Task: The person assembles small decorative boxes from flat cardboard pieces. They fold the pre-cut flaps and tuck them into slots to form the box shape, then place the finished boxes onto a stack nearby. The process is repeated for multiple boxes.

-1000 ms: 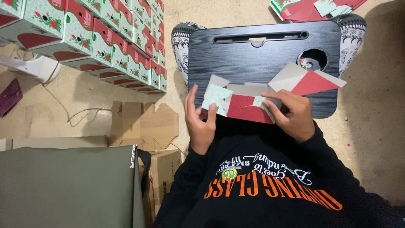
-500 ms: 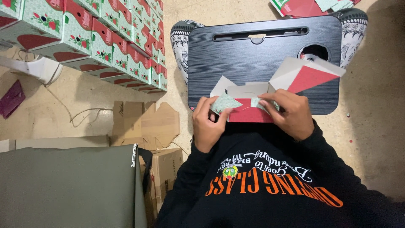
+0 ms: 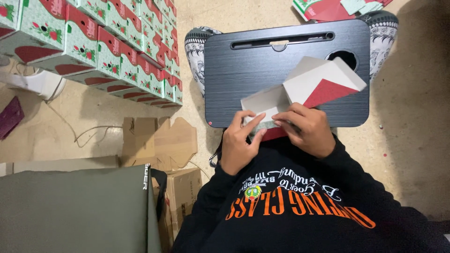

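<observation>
At the far left, rows of folded green-and-red boxes (image 3: 108, 51) printed with a strawberry pattern lie stacked in slanting lines across the floor (image 3: 422, 140). Below them a white cable (image 3: 84, 133) trails over the floor, next to flattened brown cardboard (image 3: 159, 140). A dull green bag (image 3: 70, 211) fills the lower left corner, with a brown carton (image 3: 185, 187) just beside it.

In the middle, a black lap tray serves as the tabletop (image 3: 262, 65), resting across the person's knees, with a long slot near its far edge and a round hole toward its right. The left hand (image 3: 239, 143) sits at the near edge of the tabletop, fingers curled, pinching the near left edge of an unfolded carton blank (image 3: 309, 84). The blank lies on the near half of the tabletop, its grey-white inner side facing up, one red flap showing on the right, its right panels lifted off the surface and partly covering the round hole. The right hand (image 3: 307, 129) presses down on the blank's near edge just beside the left hand, fingers closed over the card, thumb tucked under.

At the top right, more flat red-and-green blanks (image 3: 328, 9) lie on the floor beyond the tabletop.
</observation>
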